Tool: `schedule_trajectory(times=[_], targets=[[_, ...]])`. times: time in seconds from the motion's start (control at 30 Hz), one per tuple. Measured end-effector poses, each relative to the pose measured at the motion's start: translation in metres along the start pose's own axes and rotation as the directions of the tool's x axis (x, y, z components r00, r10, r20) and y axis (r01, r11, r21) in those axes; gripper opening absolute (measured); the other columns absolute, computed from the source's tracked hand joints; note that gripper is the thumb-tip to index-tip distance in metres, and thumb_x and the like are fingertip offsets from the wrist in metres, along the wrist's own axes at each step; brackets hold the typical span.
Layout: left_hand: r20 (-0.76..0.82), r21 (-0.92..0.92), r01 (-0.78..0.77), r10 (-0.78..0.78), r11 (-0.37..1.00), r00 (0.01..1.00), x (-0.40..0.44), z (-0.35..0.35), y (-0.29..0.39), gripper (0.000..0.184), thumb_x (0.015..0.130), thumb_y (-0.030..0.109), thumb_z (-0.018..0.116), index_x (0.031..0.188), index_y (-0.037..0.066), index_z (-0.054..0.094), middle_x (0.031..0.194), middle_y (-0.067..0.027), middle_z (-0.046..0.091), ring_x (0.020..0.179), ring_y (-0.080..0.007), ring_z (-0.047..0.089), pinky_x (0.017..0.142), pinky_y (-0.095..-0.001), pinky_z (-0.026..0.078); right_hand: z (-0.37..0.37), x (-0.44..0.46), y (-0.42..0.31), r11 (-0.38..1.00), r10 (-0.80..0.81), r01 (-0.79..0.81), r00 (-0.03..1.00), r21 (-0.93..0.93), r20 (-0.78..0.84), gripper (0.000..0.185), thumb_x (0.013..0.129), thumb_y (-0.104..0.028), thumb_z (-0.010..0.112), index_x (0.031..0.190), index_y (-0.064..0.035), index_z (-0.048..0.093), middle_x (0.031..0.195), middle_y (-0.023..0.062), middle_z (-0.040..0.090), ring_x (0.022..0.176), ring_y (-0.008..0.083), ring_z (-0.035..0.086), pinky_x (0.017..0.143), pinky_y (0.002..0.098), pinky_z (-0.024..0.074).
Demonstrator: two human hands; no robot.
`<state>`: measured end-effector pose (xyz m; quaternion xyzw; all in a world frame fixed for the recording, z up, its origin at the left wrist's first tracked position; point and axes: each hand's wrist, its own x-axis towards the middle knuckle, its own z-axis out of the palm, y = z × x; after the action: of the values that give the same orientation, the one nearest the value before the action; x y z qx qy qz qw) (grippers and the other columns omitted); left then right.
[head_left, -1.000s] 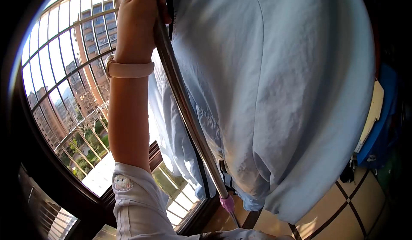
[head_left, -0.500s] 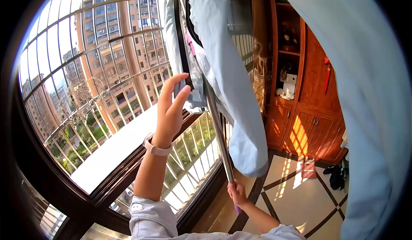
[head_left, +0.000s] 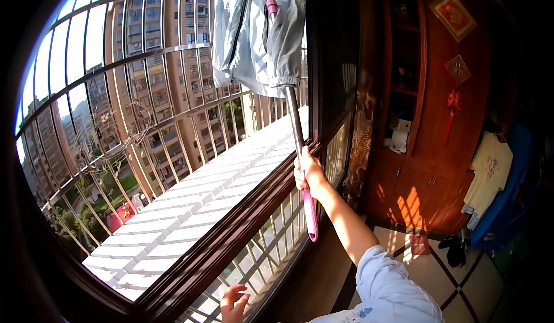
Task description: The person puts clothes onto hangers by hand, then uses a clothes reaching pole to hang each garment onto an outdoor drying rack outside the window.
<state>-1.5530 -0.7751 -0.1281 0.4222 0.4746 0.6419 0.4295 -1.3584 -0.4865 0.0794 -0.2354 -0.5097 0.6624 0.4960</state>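
My right hand (head_left: 310,173) is wrapped around a metal telescopic clothes pole (head_left: 296,118), just above its pink handle (head_left: 310,216). The pole slants upward, partly covered by a light grey-blue jacket (head_left: 245,40) with a dark zipper. A pink collar (head_left: 272,6) on the pole shows against the fabric. The jacket hangs at the window opening, in front of the bars, and its top is cut off by the frame. Low at the bottom edge, my left hand (head_left: 235,304) holds nothing, its fingers apart and slightly bent, near the window frame.
Metal security bars (head_left: 164,112) stand outside, beyond a white sunlit ledge (head_left: 190,207). A dark window frame (head_left: 225,236) runs diagonally below. On the right are a wooden cabinet (head_left: 427,167), a hanging yellow top (head_left: 490,164), and a reddish square (head_left: 419,244) on the tiled floor.
My left hand has dropped from beside the garment to the bottom edge. My right hand has risen with the pole, and the jacket now hangs farther off, toward the bars. The view has shifted.
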Motion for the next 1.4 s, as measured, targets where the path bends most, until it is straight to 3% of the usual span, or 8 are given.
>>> schedule_trajectory(times=[0.1,0.13,0.17,0.3,0.63,0.93,1.2,1.4], targets=[[-0.041,0.274,0.151,-0.145,0.95,0.989,-0.021,-0.02,0.007,0.031,0.081,0.008,0.053,0.111,0.005,0.051,0.104,-0.0084,0.054,0.094,-0.0136,0.05,0.077,-0.023,0.041,0.016,0.033,-0.005,0.999,-0.038,0.038,0.999,0.005,0.016,0.051,0.086,-0.056,0.031,0.068,-0.0103,0.042,0.042,-0.0029,0.032,0.029,0.0083,0.027,0.029,0.0244,0.0265],[-0.017,0.329,0.325,-0.339,0.887,0.941,-0.02,-0.013,0.039,0.029,0.081,0.006,0.052,0.11,0.003,0.052,0.102,-0.0072,0.055,0.093,-0.0138,0.05,0.076,-0.0226,0.041,0.021,0.044,-0.008,1.0,-0.026,0.025,1.0,-0.012,-0.006,0.051,0.086,-0.057,0.031,0.068,-0.0099,0.041,0.042,-0.003,0.032,0.029,0.0083,0.027,0.03,0.0244,0.0269],[0.039,0.189,0.333,-0.346,0.924,0.938,-0.02,-0.01,0.048,0.029,0.081,0.007,0.052,0.11,0.003,0.052,0.102,-0.0068,0.055,0.091,-0.0134,0.051,0.076,-0.0224,0.04,0.024,0.057,-0.008,0.998,-0.052,0.05,0.998,-0.047,-0.042,0.053,0.086,-0.058,0.031,0.068,-0.0095,0.041,0.042,-0.0031,0.031,0.029,0.0083,0.027,0.03,0.0244,0.0273],[0.245,-0.06,0.306,-0.283,0.95,0.927,0.0,-0.019,0.058,0.027,0.082,0.009,0.052,0.108,0.001,0.051,0.1,-0.0052,0.056,0.089,-0.0111,0.049,0.079,-0.024,0.038,0.041,0.088,-0.014,0.997,-0.049,0.045,0.996,-0.063,-0.073,0.052,0.086,-0.057,0.031,0.07,-0.0088,0.039,0.042,-0.0023,0.029,0.029,0.0089,0.026,0.03,0.0258,0.0255],[0.483,-0.003,0.324,-0.283,0.946,0.829,0.044,-0.05,0.038,0.026,0.083,0.009,0.052,0.107,0.001,0.051,0.099,-0.0051,0.055,0.092,-0.0117,0.049,0.081,-0.0252,0.039,0.025,0.098,0.012,0.991,-0.111,0.105,0.992,-0.085,-0.061,0.049,0.084,-0.058,0.037,0.071,-0.0114,0.041,0.043,-0.0032,0.031,0.03,0.0073,0.028,0.03,0.0242,0.026],[0.462,0.064,0.287,-0.283,0.956,0.84,0.081,-0.026,0.019,0.025,0.083,0.009,0.051,0.107,0.002,0.051,0.099,-0.0076,0.056,0.094,-0.014,0.051,0.085,-0.0274,0.039,-0.008,0.119,0.015,0.981,-0.123,0.092,0.976,-0.17,-0.18,0.051,0.085,-0.058,0.033,0.065,-0.0117,0.039,0.042,-0.0024,0.033,0.029,0.0081,0.03,0.029,0.0242,0.0259],[0.497,0.062,0.325,-0.311,0.944,0.81,0.103,-0.011,0.005,0.03,0.081,0.008,0.051,0.111,0.001,0.049,0.099,-0.0083,0.056,0.095,-0.0139,0.05,0.083,-0.0256,0.039,-0.027,0.164,0.011,0.88,-0.336,0.172,0.884,-0.442,-0.324,0.05,0.087,-0.05,0.038,0.061,-0.0072,0.039,0.042,0.0022,0.037,0.028,0.0135,0.033,0.028,0.0286,0.0275],[0.585,0.075,0.279,-0.269,0.957,0.765,0.12,-0.027,-0.031,0.047,0.078,0.018,0.056,0.119,0.0,0.04,0.111,-0.0117,0.051,0.101,-0.0173,0.05,0.086,-0.0282,0.038,-0.031,0.221,-0.031,0.947,-0.217,0.118,0.922,-0.3,-0.321,0.049,0.088,-0.051,0.034,0.064,-0.0089,0.036,0.041,-0.0004,0.03,0.03,0.011,0.027,0.03,0.0273,0.0271]])
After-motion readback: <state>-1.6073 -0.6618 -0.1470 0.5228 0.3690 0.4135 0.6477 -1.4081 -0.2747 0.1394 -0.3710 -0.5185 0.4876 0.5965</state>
